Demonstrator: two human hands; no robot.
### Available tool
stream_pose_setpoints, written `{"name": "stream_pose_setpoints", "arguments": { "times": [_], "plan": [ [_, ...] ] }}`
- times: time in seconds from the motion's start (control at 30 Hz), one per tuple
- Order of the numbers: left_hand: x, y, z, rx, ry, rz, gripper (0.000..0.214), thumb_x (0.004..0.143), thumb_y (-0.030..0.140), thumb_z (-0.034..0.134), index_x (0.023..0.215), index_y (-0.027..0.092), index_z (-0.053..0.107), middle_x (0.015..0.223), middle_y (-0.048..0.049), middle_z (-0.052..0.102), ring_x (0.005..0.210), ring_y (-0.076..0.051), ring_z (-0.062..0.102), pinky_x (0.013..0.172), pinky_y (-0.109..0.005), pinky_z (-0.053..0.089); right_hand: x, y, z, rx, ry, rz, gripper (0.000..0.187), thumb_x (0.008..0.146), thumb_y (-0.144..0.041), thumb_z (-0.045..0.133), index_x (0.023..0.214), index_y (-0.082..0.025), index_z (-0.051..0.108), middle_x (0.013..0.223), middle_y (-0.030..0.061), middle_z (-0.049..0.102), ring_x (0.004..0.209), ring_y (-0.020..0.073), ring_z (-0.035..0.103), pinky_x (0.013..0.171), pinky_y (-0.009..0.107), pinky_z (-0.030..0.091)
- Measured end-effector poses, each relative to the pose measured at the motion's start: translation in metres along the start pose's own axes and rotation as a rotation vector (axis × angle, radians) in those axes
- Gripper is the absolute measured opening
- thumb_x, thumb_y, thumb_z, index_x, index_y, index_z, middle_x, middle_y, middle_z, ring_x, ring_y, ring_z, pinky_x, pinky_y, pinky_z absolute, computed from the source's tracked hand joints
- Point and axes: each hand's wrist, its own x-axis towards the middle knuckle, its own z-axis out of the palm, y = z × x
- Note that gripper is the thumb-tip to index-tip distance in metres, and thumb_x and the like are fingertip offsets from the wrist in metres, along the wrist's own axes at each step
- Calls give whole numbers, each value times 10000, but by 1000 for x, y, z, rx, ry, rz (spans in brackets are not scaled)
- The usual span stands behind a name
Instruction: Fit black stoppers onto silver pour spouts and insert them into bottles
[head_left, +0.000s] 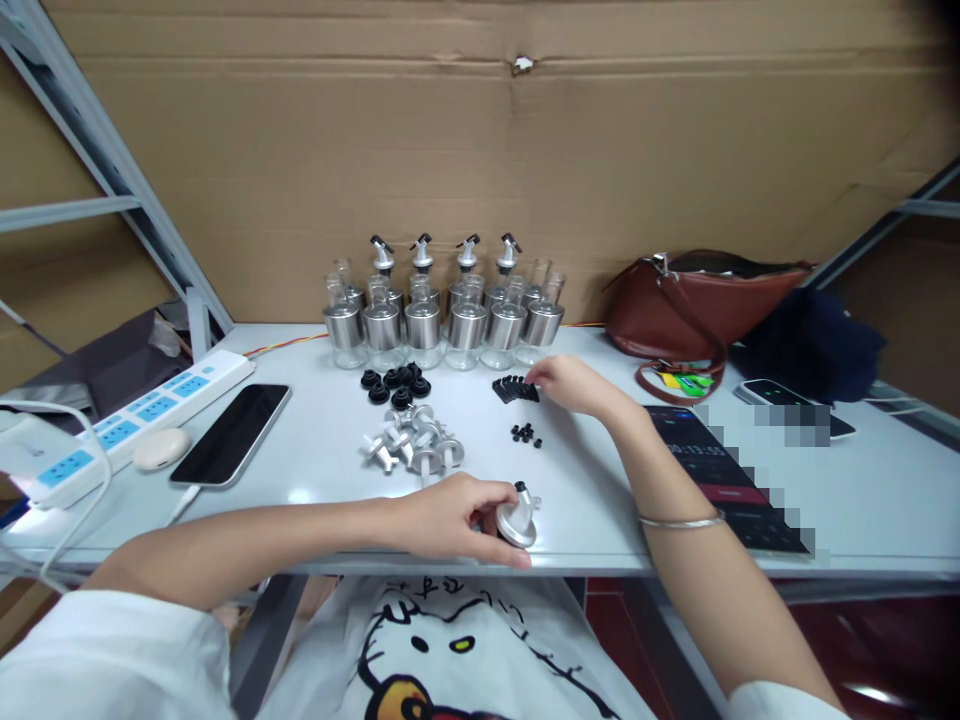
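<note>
My left hand [466,515] is closed round a silver pourer spout [517,522] near the table's front edge; a small black tip [520,487] sits on the spout. My right hand [566,384] reaches to the right end of a row of flat black flip caps [512,390], its fingertips pinched at the last one. Between the hands lie several tiny black stoppers [526,435]. Left of these are a pile of silver spout parts [416,440] and a heap of black ribbed stoppers [397,383].
Glass bottles with steel bands [466,327] stand in rows at the back, several topped with pourers [424,250]. A power strip [157,410] and phone [232,435] lie left. To the right are a brown bag [697,305], dark cap [814,340] and tablet-like screen [720,475].
</note>
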Motion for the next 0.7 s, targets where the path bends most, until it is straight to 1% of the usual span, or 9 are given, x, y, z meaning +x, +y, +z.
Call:
{"name": "stream_pose_setpoints", "arguments": {
  "times": [0.1, 0.2, 0.3, 0.33, 0.4, 0.47, 0.53, 0.63, 0.7],
  "plan": [
    [0, 0, 0, 8, 0, -2, 350, 693, 433, 722, 793, 154, 535, 642, 51, 504, 585, -79, 428, 535, -205, 304, 1, 7, -1, -32, -18, 66, 312, 774, -40, 457, 894, -128, 731, 943, 100, 733, 885, 210, 652, 782, 228, 444],
    [0, -1, 0, 2, 3, 0, 346, 688, 421, 728, 795, 153, 538, 647, 48, 509, 589, -80, 435, 534, -202, 308, 1, 7, -2, -13, -45, 51, 292, 776, -52, 457, 836, -139, 730, 859, 71, 736, 807, 181, 648, 728, 205, 437],
    [-1, 0, -1, -13, 1, 0, 333, 701, 405, 724, 831, 151, 552, 655, 42, 515, 602, -86, 453, 548, -202, 326, -1, 2, -4, 25, -30, 44, 293, 787, -61, 443, 858, -127, 719, 840, 70, 723, 787, 169, 631, 730, 208, 427],
    [-1, 1, -1, -22, -3, 1, 327, 711, 395, 718, 856, 152, 557, 664, 39, 524, 611, -89, 463, 559, -204, 337, -3, 0, -6, 72, -21, 35, 283, 791, -72, 446, 875, -121, 712, 843, 72, 716, 785, 167, 622, 731, 214, 426],
    [-1, 2, -2, -51, -20, -2, 311, 743, 382, 691, 903, 154, 554, 672, 31, 543, 620, -95, 483, 578, -209, 355, -7, -3, -11, 258, -45, -23, 239, 810, -137, 470, 906, -117, 688, 826, 67, 695, 757, 157, 600, 697, 221, 427],
    [-2, 3, -2, -88, -43, -10, 303, 778, 392, 652, 924, 155, 533, 661, 29, 552, 605, -96, 489, 581, -215, 366, -14, -6, -16, 517, -166, -147, 214, 821, -254, 519, 910, -125, 664, 777, 43, 664, 704, 136, 570, 640, 215, 421],
    [-2, 4, -2, -124, -61, -24, 304, 803, 415, 614, 922, 158, 504, 659, 24, 562, 580, -93, 483, 573, -222, 373, -21, -11, -20, 726, -367, -287, 254, 793, -360, 582, 881, -133, 654, 742, 22, 636, 672, 117, 545, 620, 212, 418],
    [-2, 6, -2, -152, -76, -33, 291, 819, 419, 579, 909, 164, 472, 736, -6, 603, 579, -90, 495, 578, -232, 387, -29, -20, -22, 848, -677, -427, 304, 743, -413, 662, 861, -133, 669, 771, 22, 636, 684, 103, 543, 657, 215, 433],
    [-3, 7, -2, -161, -81, -34, 267, 821, 399, 571, 896, 166, 463, 798, -25, 620, 597, -89, 513, 589, -235, 393, -31, -25, -20, 876, -802, -476, 335, 731, -433, 691, 877, -131, 681, 805, 29, 647, 701, 99, 550, 681, 218, 442]
  ]
}}
